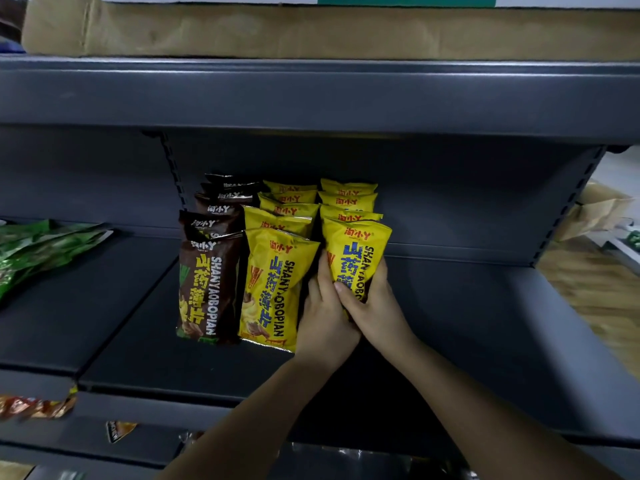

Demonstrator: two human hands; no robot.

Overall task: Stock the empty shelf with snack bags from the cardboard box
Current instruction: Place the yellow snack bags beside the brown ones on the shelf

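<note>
While three rows of snack bags already stand upright on the dark grey metal shelf [450,306], both hands work at the front of the right-hand row, where a glossy yellow foil snack bag with blue lettering [356,251] is being set in place. The right hand [375,308] has its grip closed round the lower part of that bag, fingers curled over its right edge and thumb across the front, while the left hand [323,317] lies against the bag's left side with fingers fairly straight, pressing more than clasping; how its thumb sits I cannot tell. Held low like this, the bag can be stood on its bottom seam and nudged back against the yellow bags behind it [348,199], label facing out. Just to the left stands the middle row, fronted by another yellow bag [273,289], and beside that a row of dark brown foil bags of the same brand [209,289], hard against the slotted upright, which suggests the rows are being filled from left to right. The right part of the shelf is bare, so the stocking looks well short of done. On the neighbouring shelf section to the left lie green foil packets [38,247], flat rather than upright. A large brown cardboard box [311,29] sits on the shelf above; whether it is the supply box I cannot tell.
</note>
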